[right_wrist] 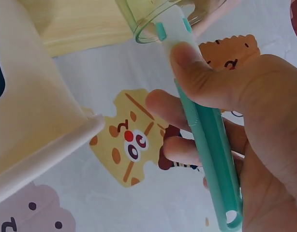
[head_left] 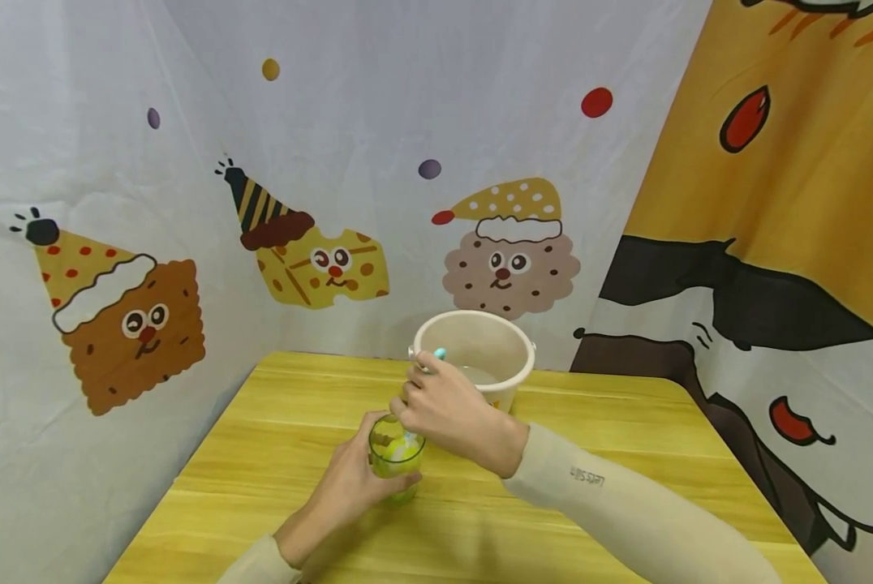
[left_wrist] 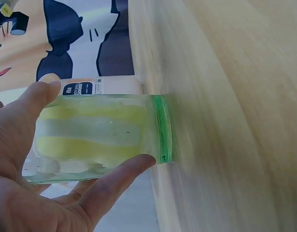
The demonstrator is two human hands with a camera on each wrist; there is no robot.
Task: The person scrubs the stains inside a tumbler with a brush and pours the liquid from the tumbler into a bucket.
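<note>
A clear green-tinted drinking glass [head_left: 396,469] stands upright on or just above the table, gripped by my left hand [head_left: 349,474] with thumb and fingers around its sides. In the left wrist view the glass [left_wrist: 90,169] has a thick green base, and the yellow and white sponge head [left_wrist: 90,128] of a cup brush fills most of its inside. My right hand [head_left: 451,405] is over the glass mouth and holds the brush's teal handle [right_wrist: 211,150]. Its thumb presses near the white neck [right_wrist: 176,29], which enters the glass.
Just behind my right hand a white bucket [head_left: 473,324] stands near the table's back edge; a little water seems to lie in it. The wood-grain table [head_left: 590,462] extends to both sides. A cartoon-printed cloth [head_left: 378,97] hangs behind and beside the table.
</note>
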